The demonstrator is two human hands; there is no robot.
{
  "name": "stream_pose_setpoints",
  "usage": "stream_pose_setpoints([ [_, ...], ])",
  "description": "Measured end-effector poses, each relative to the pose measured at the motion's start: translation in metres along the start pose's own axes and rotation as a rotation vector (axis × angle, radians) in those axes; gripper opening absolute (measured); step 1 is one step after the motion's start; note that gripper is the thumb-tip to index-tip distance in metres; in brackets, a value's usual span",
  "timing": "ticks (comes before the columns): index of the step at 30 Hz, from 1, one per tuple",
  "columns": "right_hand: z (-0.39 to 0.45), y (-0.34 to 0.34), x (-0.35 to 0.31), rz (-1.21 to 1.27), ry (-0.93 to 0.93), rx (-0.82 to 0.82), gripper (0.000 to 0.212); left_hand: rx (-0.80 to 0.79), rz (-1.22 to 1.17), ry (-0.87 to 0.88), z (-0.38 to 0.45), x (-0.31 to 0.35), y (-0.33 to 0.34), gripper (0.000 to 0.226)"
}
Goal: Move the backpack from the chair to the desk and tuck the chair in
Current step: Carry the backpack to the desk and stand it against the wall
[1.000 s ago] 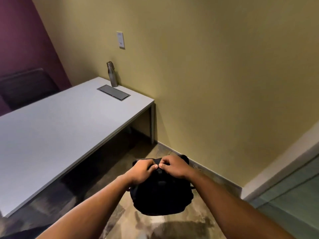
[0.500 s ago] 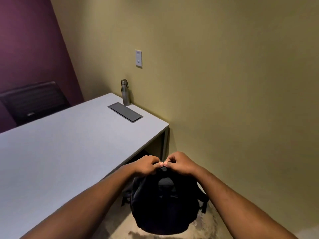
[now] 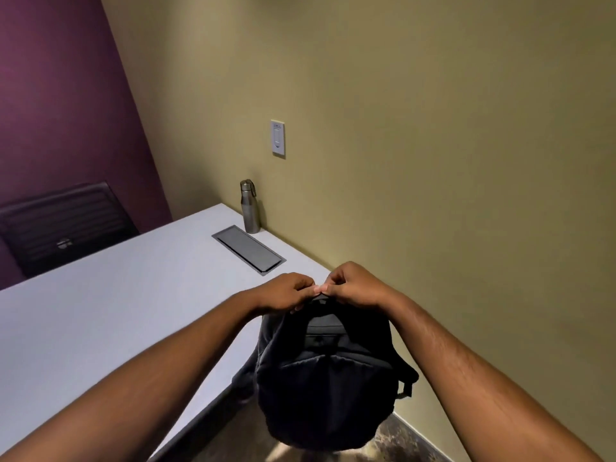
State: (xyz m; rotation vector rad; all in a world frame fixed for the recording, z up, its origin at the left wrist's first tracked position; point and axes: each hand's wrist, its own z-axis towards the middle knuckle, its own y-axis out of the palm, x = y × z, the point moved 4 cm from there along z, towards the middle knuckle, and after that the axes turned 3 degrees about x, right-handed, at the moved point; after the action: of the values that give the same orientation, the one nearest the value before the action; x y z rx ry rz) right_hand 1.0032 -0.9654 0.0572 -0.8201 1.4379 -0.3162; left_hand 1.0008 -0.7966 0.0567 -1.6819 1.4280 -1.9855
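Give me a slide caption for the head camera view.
Both hands, left and right, hold a black backpack by its top handle beside the white desk.

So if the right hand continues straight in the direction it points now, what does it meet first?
The right hand points left, so it meets the left hand first; their fingertips already seem to touch above the backpack.

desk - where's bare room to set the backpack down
The desk is bare from its near edge across to the chair at the far side. Crowded only by the yellow wall: the bottle and the cable hatch. Both hands hold the backpack off the desk's right end.
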Motion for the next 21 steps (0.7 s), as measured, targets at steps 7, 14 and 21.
stream_pose_setpoints([
  [7,0.102,-0.077,-0.027,0.098,-0.085,-0.006,0.047,0.105,-0.089,0.0,0.098,-0.002,-0.082,0.041],
  [14,0.189,-0.127,-0.041,0.347,-0.091,0.026,0.028,0.362,0.028,0.028,0.163,0.006,-0.154,0.046],
  [21,0.262,-0.135,-0.056,0.482,-0.088,0.085,0.028,0.442,0.196,-0.028,0.209,-0.014,-0.214,0.042],
])
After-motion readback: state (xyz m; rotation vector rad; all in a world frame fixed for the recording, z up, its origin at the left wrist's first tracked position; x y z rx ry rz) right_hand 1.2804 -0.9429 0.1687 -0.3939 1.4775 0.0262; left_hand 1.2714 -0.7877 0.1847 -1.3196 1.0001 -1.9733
